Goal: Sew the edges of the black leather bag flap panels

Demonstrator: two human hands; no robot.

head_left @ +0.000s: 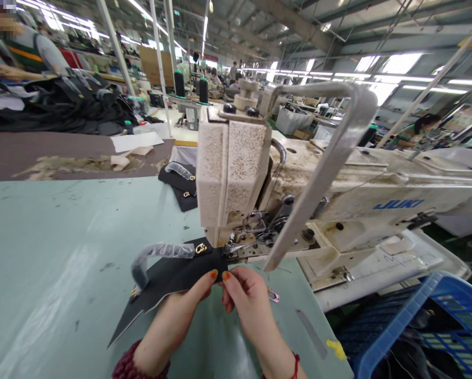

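Black, leather-like panel lies at seven o'clock from the sewing machine's head; left hand and right hand both pinch its three-o'clock end; it looks light and bendable yet springy, so that flat end should suit a hold; its plastic-wrapped handle, at eleven o'clock, could prove slippery.

The green tabletop bears one sewing machine, two wrapped handles and four gold fittings.

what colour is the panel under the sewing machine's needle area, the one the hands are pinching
Black: the panel shows best in the head view.
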